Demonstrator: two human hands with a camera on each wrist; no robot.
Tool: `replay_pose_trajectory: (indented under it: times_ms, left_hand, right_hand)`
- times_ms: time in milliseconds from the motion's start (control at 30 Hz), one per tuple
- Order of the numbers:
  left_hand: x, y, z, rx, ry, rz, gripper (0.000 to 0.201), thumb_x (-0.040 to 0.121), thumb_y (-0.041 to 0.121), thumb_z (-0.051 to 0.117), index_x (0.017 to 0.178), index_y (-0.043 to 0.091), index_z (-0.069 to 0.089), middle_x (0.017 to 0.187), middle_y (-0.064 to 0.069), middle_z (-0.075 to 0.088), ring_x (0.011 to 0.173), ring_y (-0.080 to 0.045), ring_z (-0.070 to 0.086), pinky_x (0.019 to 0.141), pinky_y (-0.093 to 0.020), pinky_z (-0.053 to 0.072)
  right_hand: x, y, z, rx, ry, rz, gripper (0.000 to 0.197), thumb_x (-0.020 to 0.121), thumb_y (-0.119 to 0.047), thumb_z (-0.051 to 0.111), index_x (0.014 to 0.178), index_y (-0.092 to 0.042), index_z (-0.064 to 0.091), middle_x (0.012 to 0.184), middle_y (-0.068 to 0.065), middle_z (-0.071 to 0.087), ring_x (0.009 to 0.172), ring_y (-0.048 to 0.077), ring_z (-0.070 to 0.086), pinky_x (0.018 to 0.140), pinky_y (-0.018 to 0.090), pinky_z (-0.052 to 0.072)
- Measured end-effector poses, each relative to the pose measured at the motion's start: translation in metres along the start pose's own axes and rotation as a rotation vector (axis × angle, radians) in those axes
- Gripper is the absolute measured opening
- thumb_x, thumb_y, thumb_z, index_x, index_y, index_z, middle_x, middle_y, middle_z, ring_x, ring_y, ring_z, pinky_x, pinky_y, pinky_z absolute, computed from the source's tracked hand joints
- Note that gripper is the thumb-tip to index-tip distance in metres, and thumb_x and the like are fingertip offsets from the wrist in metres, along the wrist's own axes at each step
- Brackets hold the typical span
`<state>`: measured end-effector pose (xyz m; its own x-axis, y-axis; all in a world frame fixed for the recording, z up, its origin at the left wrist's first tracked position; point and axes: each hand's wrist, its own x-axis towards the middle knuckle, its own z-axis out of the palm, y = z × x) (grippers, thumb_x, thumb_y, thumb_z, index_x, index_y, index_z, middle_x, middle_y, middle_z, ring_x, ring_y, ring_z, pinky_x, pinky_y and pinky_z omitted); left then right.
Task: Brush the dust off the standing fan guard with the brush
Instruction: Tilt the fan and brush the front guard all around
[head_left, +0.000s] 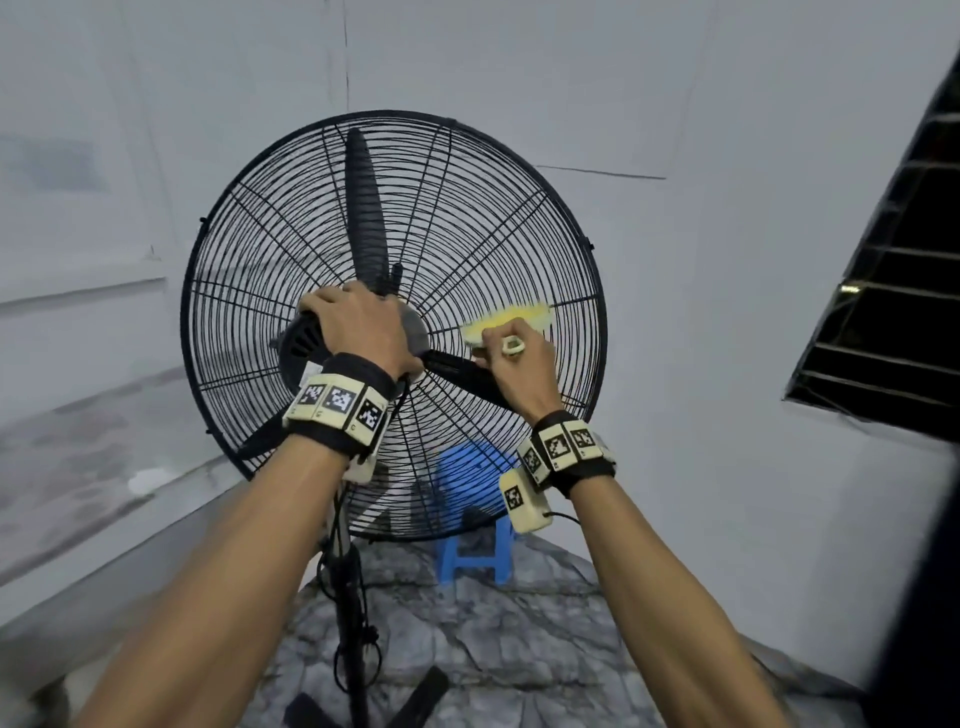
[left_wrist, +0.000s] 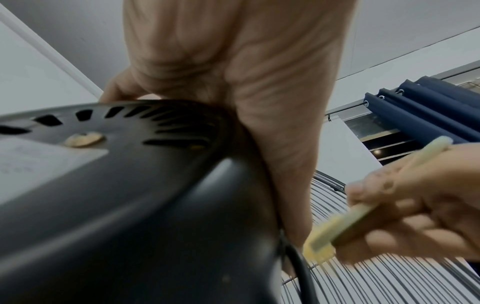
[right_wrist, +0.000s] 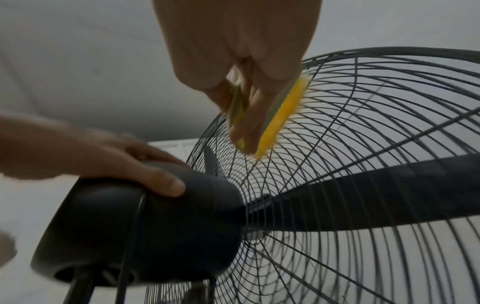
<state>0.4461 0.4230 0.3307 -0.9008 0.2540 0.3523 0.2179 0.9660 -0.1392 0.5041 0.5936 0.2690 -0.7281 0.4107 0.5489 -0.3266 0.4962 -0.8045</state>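
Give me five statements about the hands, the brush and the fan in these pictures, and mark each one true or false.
1. The right hand holds the brush against the fan guard. True.
2. The left hand rests on the guard's outer rim. False: it grips the black motor housing behind the guard.
3. The brush has yellow bristles. True.
4. The brush touches the guard at its very top edge. False: it is near the middle, just to the right of the hub in the head view.
5. A red stool stands behind the fan. False: the stool seen through and below the guard is blue.
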Motion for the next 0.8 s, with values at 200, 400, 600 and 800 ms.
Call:
replay_pose_trajectory:
  times_ms: [200,400,600,800]
  left_hand:
    - [0.001,-0.008,0.002,-0.021,0.013,0.008,0.093,0.069,0.084,0.072,0.139,0.025,0.054,0.142,-0.019,0.052,0.134,-0.051,0.045,0.113,-0.065,0.031]
    - [-0.002,-0.003,-0.001,-0.009,0.011,0.017,0.094,0.069,0.085,0.070,0.141,0.027,0.053,0.142,-0.020,0.051,0.133,-0.051,0.046,0.113,-0.064,0.032]
    - [-0.002,-0.008,0.002,-0.016,0.030,0.014,0.092,0.069,0.084,0.071,0.138,0.026,0.054,0.141,-0.018,0.052,0.133,-0.050,0.046,0.113,-0.063,0.032]
    - [0.001,-0.005,0.003,-0.009,0.029,0.011,0.096,0.068,0.085,0.071,0.142,0.027,0.053,0.143,-0.019,0.051,0.133,-0.051,0.045,0.112,-0.064,0.033]
  right_hand:
    - [0.011,-0.011,-0.057,0.309,0.282,0.017,0.013,0.104,-0.010,0.048,0.111,-0.017,0.057,0.114,0.023,0.069,0.079,0.030,0.076,0.052,0.030,0.060]
    - [0.057,-0.002,-0.118,0.376,0.522,0.245,0.029,0.086,-0.022,0.043,0.113,-0.013,0.041,0.070,0.017,0.064,0.050,0.026,0.061,0.040,0.025,0.043]
    - [0.070,-0.002,-0.128,0.415,0.597,0.364,0.023,0.094,-0.016,0.041,0.074,-0.008,0.050,0.066,0.016,0.058,0.042,0.019,0.052,0.036,0.022,0.036]
    - [0.068,0.000,-0.134,0.380,0.566,0.365,0.027,0.096,-0.019,0.041,0.073,-0.009,0.051,0.057,0.008,0.055,0.041,0.017,0.049,0.038,0.021,0.039]
